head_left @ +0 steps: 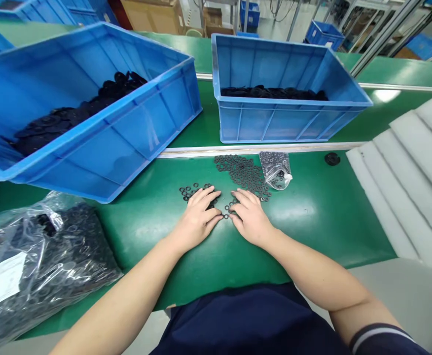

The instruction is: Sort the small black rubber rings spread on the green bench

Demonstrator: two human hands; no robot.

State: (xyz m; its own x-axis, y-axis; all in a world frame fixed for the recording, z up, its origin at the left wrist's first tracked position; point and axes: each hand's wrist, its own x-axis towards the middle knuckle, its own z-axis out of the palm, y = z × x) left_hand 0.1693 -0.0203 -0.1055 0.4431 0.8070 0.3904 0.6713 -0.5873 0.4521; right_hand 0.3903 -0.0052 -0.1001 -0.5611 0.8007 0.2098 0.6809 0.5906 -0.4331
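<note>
On the desk (142,251), left hand (197,219) and right hand (252,219) flank a small ring (226,216), fingers bent (grip? can't tell); a brushing knuckle could scatter the ring pile (243,171).

Landmark: small bag (276,170) on bench (305,222). Left of it, ring pile (241,172); farther left, big bag (49,261). Right: disc (332,159), then foam sheets (408,182); behind, crate (290,116) with parts (275,93) in it.
</note>
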